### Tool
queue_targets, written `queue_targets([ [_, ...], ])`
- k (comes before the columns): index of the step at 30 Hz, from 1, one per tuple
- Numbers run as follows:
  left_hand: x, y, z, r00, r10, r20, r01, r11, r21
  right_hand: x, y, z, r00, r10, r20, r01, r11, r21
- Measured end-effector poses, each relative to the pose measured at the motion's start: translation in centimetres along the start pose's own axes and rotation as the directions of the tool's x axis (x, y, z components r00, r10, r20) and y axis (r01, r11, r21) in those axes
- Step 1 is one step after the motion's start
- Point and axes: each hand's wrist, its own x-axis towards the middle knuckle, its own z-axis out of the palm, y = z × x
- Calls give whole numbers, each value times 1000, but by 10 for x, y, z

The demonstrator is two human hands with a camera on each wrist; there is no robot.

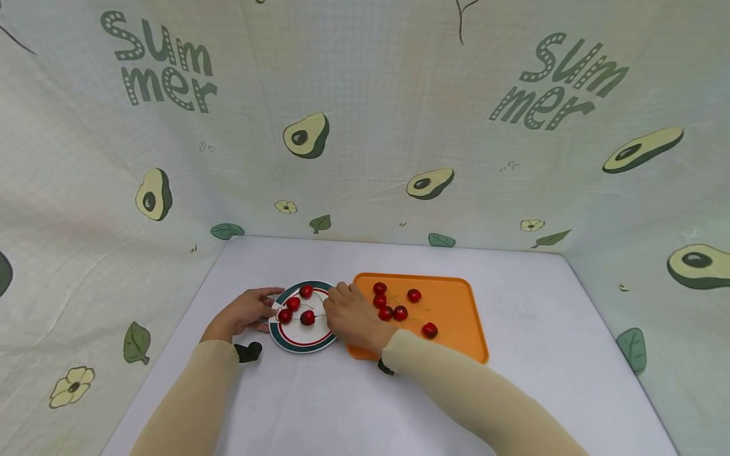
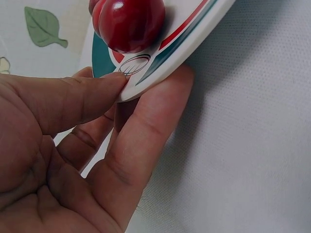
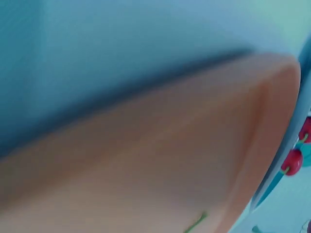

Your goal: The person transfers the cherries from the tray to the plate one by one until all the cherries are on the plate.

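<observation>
Pinches the plate (image 1: 310,333) of four cherries (image 1: 307,318), lower left of head view's centre, between thumb (image 2: 87,97) and fingers (image 2: 158,111) of left hand (image 1: 245,311). Extends right hand (image 1: 355,316) over edges of plate and orange tray (image 1: 453,310); cannot tell its fingers' opening or grip.

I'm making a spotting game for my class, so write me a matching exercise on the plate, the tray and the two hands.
Column one:
1. plate
2. tray
3. left hand
4. right hand

Column two:
A. orange, with several cherries lying on it
B. covering the spot where plate and tray come closest, in the head view
C. gripping the plate's edge
D. white in the middle, with a red ring and a teal band

Pairs: 1-D, 2-A, 3-C, 4-B
</observation>
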Motion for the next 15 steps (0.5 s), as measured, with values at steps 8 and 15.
queue_targets([
  [8, -1, 2, 0, 1000, 2, 9, -2, 1000, -10, 9, -14, 8, 1000, -22, -22, 23, 999, 43],
  [15, -1, 1, 1, 1000, 12, 13, -11, 1000, -15, 13, -22, 12, 999, -40, 8, 40, 999, 31],
])
